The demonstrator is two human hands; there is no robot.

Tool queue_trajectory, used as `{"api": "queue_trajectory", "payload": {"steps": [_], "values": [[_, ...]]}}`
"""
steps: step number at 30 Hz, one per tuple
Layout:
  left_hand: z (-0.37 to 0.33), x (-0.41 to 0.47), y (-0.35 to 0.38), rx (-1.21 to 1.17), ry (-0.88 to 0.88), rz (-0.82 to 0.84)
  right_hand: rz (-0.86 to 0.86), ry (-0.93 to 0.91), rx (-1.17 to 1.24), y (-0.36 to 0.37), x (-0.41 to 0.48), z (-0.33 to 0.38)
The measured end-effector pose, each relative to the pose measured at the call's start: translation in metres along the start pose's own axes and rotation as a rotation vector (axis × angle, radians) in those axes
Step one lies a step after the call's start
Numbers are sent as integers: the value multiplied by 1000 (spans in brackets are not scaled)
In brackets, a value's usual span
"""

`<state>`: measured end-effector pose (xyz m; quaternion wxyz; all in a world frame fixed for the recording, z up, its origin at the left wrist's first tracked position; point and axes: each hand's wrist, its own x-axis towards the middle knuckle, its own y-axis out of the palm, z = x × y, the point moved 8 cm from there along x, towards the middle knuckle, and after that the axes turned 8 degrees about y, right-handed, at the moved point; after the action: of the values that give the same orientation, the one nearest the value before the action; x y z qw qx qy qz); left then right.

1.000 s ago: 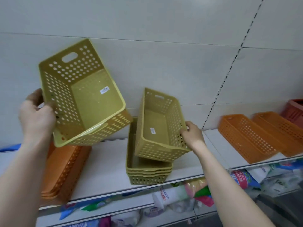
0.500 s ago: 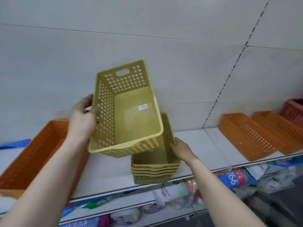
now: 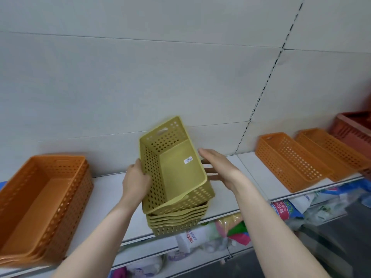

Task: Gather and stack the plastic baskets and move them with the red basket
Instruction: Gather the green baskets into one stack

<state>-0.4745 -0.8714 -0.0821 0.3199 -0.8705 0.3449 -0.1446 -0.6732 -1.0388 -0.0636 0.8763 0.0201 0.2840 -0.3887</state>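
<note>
A yellow-green perforated basket (image 3: 174, 167) with a small white label sits tilted in the top of a stack of like baskets (image 3: 176, 219) on the white shelf (image 3: 112, 189). My left hand (image 3: 135, 181) grips its left wall. My right hand (image 3: 218, 167) is at its right side with fingers spread, against or just beside the wall. A red basket (image 3: 353, 131) stands at the far right edge of the shelf, partly cut off.
Nested orange baskets (image 3: 42, 199) fill the left of the shelf. Two long orange baskets (image 3: 289, 159) (image 3: 329, 153) lie to the right, before the red one. Packaged goods (image 3: 289, 207) crowd the lower shelf. A grey panelled wall backs the shelf.
My left hand has brought its basket from up left down into the stack. My right hand set its own basket into the stack, then moved to the right side of the new top basket.
</note>
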Motion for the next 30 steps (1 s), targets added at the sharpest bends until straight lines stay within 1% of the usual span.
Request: {"api": "queue_trajectory", "payload": {"steps": [1,3,4,5,7,9,10,12,13,14,15,17,19,21,24,27,30], "values": [[4,-3,1,10,-9,6,-8,-6,-72,5,3,4],[14,-6,-4,6,-8,-11,-95,-37,-214,8,9,10],[16,-6,-10,-13,13,-44,-130,-40,-229,7,11,12],[12,-7,-19,-38,38,-82,-126,-33,-197,8,11,14],[0,-8,-33,-82,111,-145,-27,-19,-129,12,9,18],[-11,-8,-35,-69,153,-135,50,-42,-197,19,11,22],[-13,-7,-31,-46,161,-105,31,-61,-268,22,16,21],[-9,-5,-19,-7,143,-41,-107,-75,-477,25,29,13],[-3,-6,-14,2,112,-12,-175,-63,-579,27,33,9],[7,-8,-8,6,75,19,-208,-30,-637,29,35,2],[17,-10,-3,-1,37,59,-204,24,-644,30,38,-6],[29,-17,7,-107,-15,146,-159,141,-546,30,41,-20],[33,-22,16,-259,-43,193,-154,169,-499,25,43,-24],[29,-21,24,-350,-46,218,-217,146,-519,15,45,-23],[11,-16,45,-400,-9,314,-317,150,-527,-11,45,-29],[-15,-15,78,-445,36,426,-418,207,-481,-59,40,-45],[-52,-12,114,-418,101,495,-508,221,-451,-110,34,-54]]}}
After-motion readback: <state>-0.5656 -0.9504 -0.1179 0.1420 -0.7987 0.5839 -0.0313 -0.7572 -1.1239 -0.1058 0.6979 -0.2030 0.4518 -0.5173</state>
